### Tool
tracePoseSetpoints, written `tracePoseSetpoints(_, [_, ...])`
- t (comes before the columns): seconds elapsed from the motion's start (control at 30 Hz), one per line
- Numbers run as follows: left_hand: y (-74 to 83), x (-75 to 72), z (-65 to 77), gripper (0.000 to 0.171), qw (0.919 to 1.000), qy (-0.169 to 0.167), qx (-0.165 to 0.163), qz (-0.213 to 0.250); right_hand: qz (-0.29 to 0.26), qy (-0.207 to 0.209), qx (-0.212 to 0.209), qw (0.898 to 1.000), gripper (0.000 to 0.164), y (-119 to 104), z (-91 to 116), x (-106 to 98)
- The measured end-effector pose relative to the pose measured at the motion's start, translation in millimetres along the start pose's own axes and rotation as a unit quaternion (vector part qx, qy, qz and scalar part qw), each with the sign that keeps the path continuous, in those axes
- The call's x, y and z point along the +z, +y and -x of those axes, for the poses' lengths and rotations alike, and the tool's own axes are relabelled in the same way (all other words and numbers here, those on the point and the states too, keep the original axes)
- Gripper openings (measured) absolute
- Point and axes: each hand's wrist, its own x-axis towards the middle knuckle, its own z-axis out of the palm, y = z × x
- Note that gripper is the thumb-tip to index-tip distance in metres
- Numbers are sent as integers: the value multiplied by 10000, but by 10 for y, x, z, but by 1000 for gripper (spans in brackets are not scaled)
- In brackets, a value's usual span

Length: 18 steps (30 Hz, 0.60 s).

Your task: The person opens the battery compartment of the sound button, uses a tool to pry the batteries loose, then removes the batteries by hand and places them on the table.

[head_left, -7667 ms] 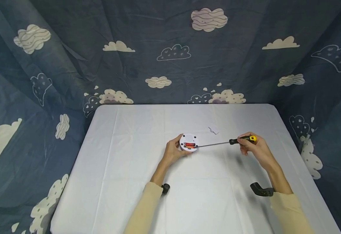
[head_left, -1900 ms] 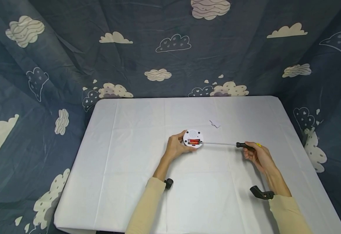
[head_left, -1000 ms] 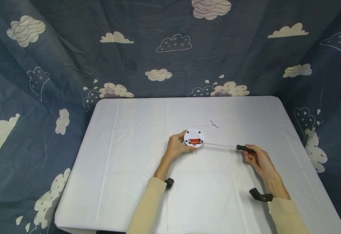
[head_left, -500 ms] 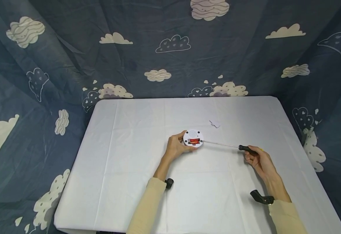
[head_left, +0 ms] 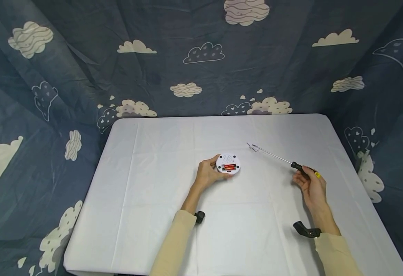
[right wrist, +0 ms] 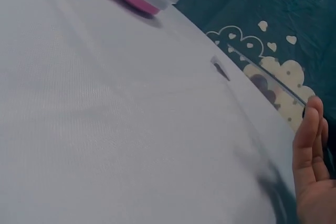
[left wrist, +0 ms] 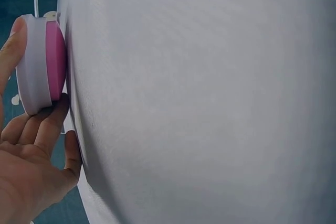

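Note:
My left hand (head_left: 209, 172) grips the left edge of a round white battery device (head_left: 227, 158) between thumb and fingers. Its underside faces up, showing speaker holes, dark round spots near the rim and red batteries (head_left: 228, 167) in an uncovered compartment. In the left wrist view its lower half is a pink dome (left wrist: 55, 61), close to the tabletop. My right hand (head_left: 312, 188) holds a long screwdriver (head_left: 274, 155) by its black and yellow handle, the shaft pointing up and left. The screwdriver's tip overlaps a small white battery cover (head_left: 254, 148) lying on the table.
A white cloth covers the table (head_left: 167, 184). Dark blue curtains (head_left: 167, 73) with cloud prints stand behind it and at both sides. Black camera mounts (head_left: 306, 230) sit at both wrists.
The screwdriver tip has left the right end of the battery compartment and swung up and right to the small cover. My left hand and the device stay nearly where they were.

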Motion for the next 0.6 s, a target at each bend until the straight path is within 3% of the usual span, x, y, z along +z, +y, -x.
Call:
tracePoseSetpoints(0.13, [11,1,8,99,10000,-12,9,4,213,742,-370,9963,4,59,-28,70])
tracePoseSetpoints(0.3, [9,2,14,99,10000,6,-13,-42,679,1342,-710,9861,17,160,-44,120])
tracePoseSetpoints(0.5, [14,4,16,99,10000,17,-19,-57,948,1438,-919,9808,27,260,-35,132])
tracePoseSetpoints(0.6, [18,3,11,99,10000,35,-35,-79,1378,1510,-1093,9728,27,290,-4,153])
